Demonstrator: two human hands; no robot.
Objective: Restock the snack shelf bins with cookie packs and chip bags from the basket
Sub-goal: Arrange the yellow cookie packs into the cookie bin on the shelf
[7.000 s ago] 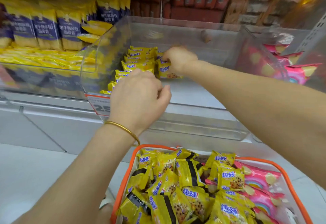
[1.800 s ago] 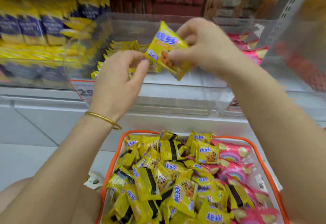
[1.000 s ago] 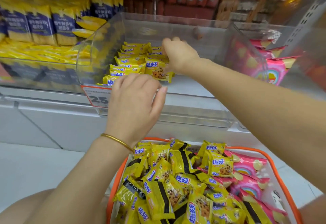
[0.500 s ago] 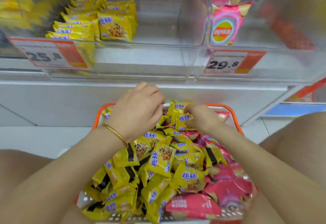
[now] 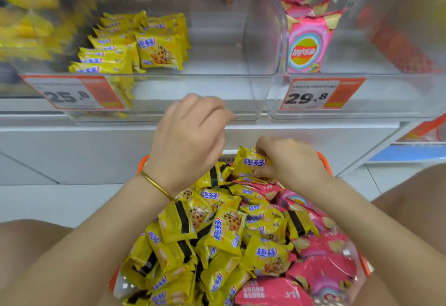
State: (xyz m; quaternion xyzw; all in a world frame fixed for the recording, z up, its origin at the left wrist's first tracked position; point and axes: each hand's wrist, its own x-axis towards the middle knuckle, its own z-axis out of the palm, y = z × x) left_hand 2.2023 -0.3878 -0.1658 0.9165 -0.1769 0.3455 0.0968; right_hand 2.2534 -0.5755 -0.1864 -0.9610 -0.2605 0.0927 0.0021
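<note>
The right hand [image 5: 289, 158] pinched a cookie pack [image 5: 249, 164] by its right edge over the basket's [image 5: 142, 163] far rim, the left hand [image 5: 190, 141] hovering beside it, fingers loosely curled, seemingly empty; the pack looked light, crinkly, slippery and crushable, best held by its edges.

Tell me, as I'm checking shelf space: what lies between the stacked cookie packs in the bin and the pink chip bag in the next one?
Head view: bare bin floor, then the clear bin walls, between cookie packs and chip bag.
</note>
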